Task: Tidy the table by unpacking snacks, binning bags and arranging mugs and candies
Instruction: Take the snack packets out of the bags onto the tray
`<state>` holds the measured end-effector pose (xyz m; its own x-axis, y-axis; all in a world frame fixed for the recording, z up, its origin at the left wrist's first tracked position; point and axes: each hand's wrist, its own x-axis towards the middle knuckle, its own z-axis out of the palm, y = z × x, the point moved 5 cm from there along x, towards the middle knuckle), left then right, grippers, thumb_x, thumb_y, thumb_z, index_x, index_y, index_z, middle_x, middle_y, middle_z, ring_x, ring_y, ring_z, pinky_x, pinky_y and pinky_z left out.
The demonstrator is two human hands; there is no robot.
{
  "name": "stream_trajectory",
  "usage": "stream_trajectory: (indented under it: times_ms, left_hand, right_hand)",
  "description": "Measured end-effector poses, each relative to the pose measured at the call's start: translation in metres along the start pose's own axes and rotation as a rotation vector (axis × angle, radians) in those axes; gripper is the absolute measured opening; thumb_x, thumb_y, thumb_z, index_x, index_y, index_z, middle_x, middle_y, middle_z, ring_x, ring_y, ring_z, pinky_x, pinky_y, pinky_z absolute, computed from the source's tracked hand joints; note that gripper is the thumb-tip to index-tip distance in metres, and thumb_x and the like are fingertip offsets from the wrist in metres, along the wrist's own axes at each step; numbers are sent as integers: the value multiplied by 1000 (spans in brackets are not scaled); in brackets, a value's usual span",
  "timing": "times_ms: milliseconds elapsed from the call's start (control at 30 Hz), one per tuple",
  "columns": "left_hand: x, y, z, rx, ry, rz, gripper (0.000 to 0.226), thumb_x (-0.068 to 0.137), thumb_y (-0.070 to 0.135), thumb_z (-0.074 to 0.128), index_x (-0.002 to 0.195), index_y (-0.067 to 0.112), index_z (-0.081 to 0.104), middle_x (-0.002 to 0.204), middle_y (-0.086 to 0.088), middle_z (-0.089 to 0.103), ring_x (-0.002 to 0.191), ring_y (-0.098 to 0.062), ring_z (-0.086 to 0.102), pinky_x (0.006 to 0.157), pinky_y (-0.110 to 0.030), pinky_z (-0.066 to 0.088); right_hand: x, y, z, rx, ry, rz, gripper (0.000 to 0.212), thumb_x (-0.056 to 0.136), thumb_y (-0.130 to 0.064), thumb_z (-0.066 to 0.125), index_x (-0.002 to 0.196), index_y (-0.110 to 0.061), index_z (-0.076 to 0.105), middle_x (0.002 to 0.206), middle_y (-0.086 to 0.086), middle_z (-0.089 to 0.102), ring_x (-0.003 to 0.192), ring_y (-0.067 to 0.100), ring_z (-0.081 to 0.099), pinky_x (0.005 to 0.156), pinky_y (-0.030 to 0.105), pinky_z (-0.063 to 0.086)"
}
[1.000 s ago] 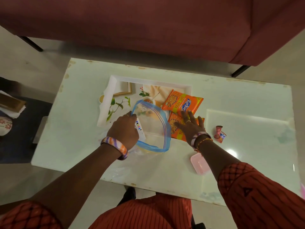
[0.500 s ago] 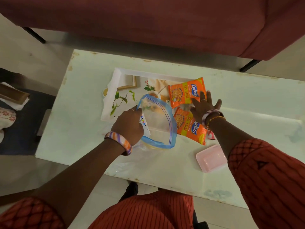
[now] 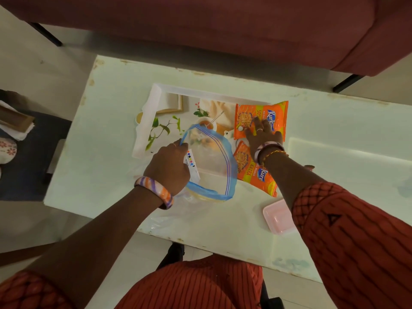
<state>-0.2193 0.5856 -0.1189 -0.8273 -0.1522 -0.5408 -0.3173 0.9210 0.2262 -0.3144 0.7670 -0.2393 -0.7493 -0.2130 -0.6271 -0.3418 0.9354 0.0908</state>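
Left hand (image 3: 169, 166) gripped zip bag's (image 3: 209, 161) open rim over printed tray (image 3: 156, 103). Right hand (image 3: 263, 137), fingers flat, pressed far Kurkure packet (image 3: 267, 114) above near packet (image 3: 252, 172). Might slide off tray if pushed hard.

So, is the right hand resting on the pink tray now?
No. The right hand lies with straight fingers on the far orange snack packet, while the pink tray sits apart near the table's front edge.

Far orange snack packet (image 3: 270, 118) — "Kurk…" and "50" are read, rest covered. Near orange snack packet (image 3: 256, 175) — "Kure" and "EXTRA" are printed, smaller lettering blurred.
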Motion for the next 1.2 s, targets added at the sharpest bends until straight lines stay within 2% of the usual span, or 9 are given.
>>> stream_trajectory:
  times_ms: [400, 500, 600, 700, 800, 933, 1067, 1133, 1200]
  left_hand:
    - [3, 1, 0, 14, 0, 6, 51, 86, 5, 44, 137, 6, 38, 145, -16, 41, 130, -29, 43, 107, -37, 36]
    - [3, 1, 0, 32, -10, 16, 51, 86, 5, 43, 136, 6, 38, 144, -16, 42, 129, -30, 44, 105, -38, 36]
    - [3, 1, -1, 42, -18, 23, 50, 86, 6, 43, 136, 6, 38, 143, -17, 43, 128, -31, 44, 105, -38, 36]
    - [3, 1, -2, 42, -26, 28, 49, 86, 6, 43, 135, 5, 39, 141, -18, 44, 127, -32, 45, 104, -39, 37]
    - [2, 0, -3, 44, -30, 28, 50, 87, 6, 43, 136, 6, 39, 142, -18, 43, 127, -33, 44, 104, -39, 36]
    - [1, -3, -5, 47, -33, 37, 51, 87, 6, 43, 137, 6, 37, 144, -18, 42, 130, -31, 42, 106, -38, 35]
    - [-3, -5, -6, 36, -33, 56, 51, 87, 6, 43, 138, 7, 37, 145, -16, 41, 130, -31, 42, 107, -37, 34]
    - [-6, -6, -8, 34, -33, 67, 51, 87, 5, 43, 138, 7, 36, 144, -16, 41, 130, -31, 42, 106, -37, 34]
    - [-9, -8, -10, 34, -34, 77, 52, 87, 5, 42, 138, 7, 35, 145, -15, 40, 130, -31, 41, 106, -36, 33]
  right_hand:
    - [7, -11, -1, -79, 67, 77, 56, 97, -22, 35, 147, -15, 12, 157, 15, 0, 143, 36, 10, 109, 46, 29]
    - [1, -9, -6, 18, 122, 60, 54, 95, -21, 37, 145, -16, 19, 157, 17, 2, 143, 37, 9, 109, 48, 26]
    - [-18, -11, -14, 188, 296, 8, 51, 91, -34, 43, 138, -15, 36, 153, 15, 23, 137, 36, 24, 104, 48, 30]
    - [-36, -21, 5, 185, 233, -74, 59, 83, -49, 48, 130, -15, 44, 144, 13, 37, 130, 34, 34, 103, 48, 32]
    - [-43, -27, 35, 42, 99, -162, 71, 79, -49, 56, 138, -20, 32, 150, 12, 27, 134, 33, 30, 108, 51, 27]
    - [-40, -16, 46, 30, 27, -214, 68, 86, -22, 53, 145, -24, 18, 158, 7, 9, 144, 29, 15, 115, 51, 13]
    - [-40, -10, 38, 23, -19, -241, 68, 88, -33, 52, 146, -26, 16, 159, 5, 7, 146, 27, 10, 117, 50, 8]
    - [-48, -9, 20, 218, 122, -202, 64, 86, -36, 55, 143, -22, 29, 155, 8, 24, 142, 27, 25, 115, 46, 20]
    - [-66, -5, -12, 589, 413, -100, 45, 86, -27, 56, 129, -14, 51, 137, 13, 52, 123, 30, 51, 103, 40, 41]
